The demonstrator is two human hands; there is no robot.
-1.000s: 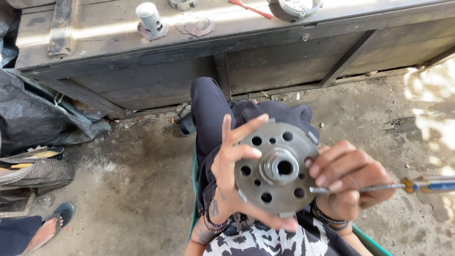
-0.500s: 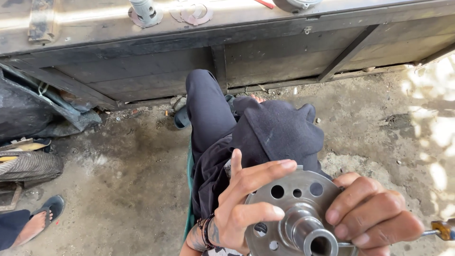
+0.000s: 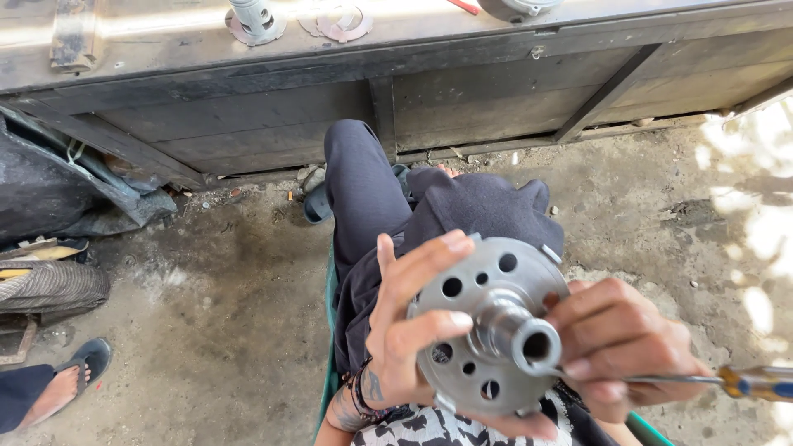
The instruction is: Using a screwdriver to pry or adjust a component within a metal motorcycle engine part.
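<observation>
I'm sitting on the ground holding this round metal hub plate point(image 3: 487, 326) up over my lap, working at its center boss. My left hand point(image 3: 405, 330) is gripping the plate's left edge, fingers spread across the face between the holes. My right hand point(image 3: 615, 347) is curling around the right side, pinching a screwdriver point(image 3: 702, 380) whose tip is poking in near the boss. I'm guessing the next bit needs steady leverage without the plate slipping.

Left hand point(image 3: 405, 330) spread, fingers curled forward; right hand point(image 3: 619, 347) closed, apparently pinching; both wrists raised over the lap.
</observation>
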